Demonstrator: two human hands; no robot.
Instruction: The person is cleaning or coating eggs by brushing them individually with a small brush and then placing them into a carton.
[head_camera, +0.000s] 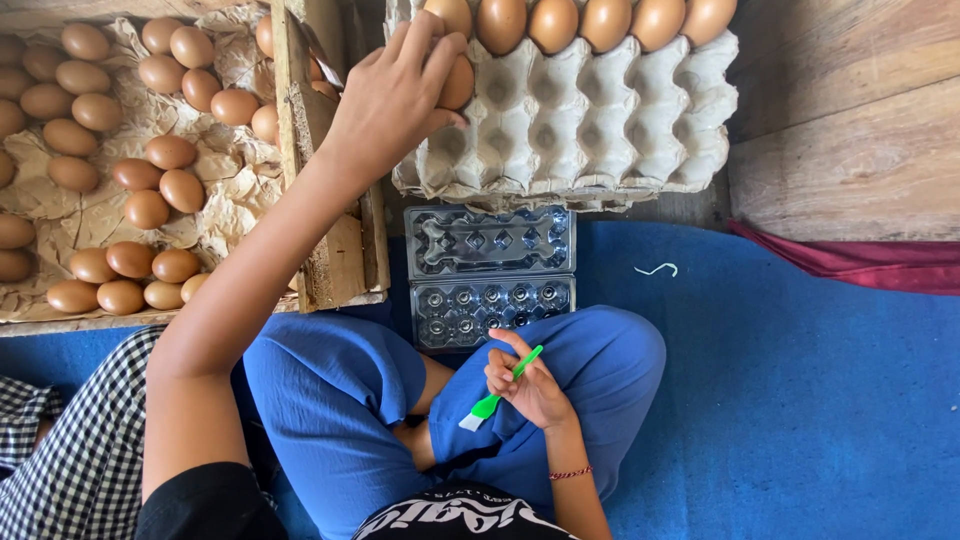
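Note:
My left hand (395, 90) reaches forward and grips a brown egg (457, 82) over the near-left cups of a grey pulp egg tray (580, 120). Several more brown eggs fill that tray's far row. My right hand (525, 380) rests on my blue-trousered knee and holds a small green brush (497, 397) with white bristles pointing left. A clear plastic egg carton (490, 275) lies open on the floor between my knees and the pulp tray.
A wooden crate (320, 220) lined with crumpled paper holds several loose brown eggs at the left. Blue mat (800, 400) covers the floor; wooden boards and a dark red cloth (870, 262) lie at the right. Checked fabric (70, 450) sits at the lower left.

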